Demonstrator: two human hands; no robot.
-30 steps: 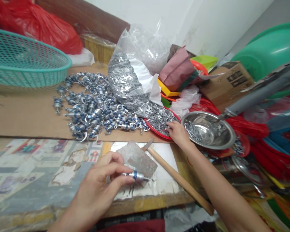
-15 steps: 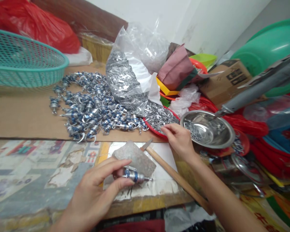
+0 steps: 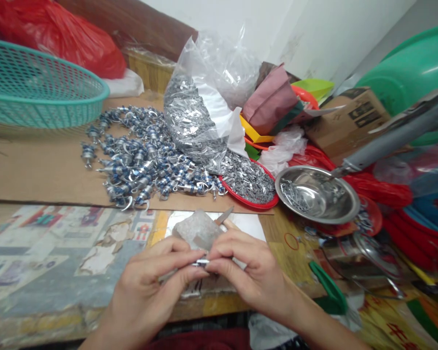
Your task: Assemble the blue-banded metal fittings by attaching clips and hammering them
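Observation:
My left hand (image 3: 149,282) is closed on a small blue-and-silver metal fitting (image 3: 200,262), mostly hidden by the fingers. Against its other end, the thumb and fingers of my right hand (image 3: 253,270) are pinched together; whatever lies between them is too covered to make out. Just beyond both hands is a grey stone block (image 3: 195,226). A pointed metal blade (image 3: 224,215) rests beside it, its wooden handle now hidden behind my right hand. Many similar fittings (image 3: 142,155) lie heaped on the cardboard. A red plate (image 3: 264,205) holds small flat metal pieces.
Behind the plate leans a clear bag (image 3: 193,121) of metal pieces. A steel bowl (image 3: 337,209) with wire-like parts stands to the right, a grey pole (image 3: 394,131) slanting over it. Far left is a turquoise basket (image 3: 47,109). A green loop (image 3: 328,287) lies at the right.
My right hand has moved from the red plate's edge, leftward and nearer, to meet my left hand at the fitting. The left hand stays near its place, with the fitting now more covered.

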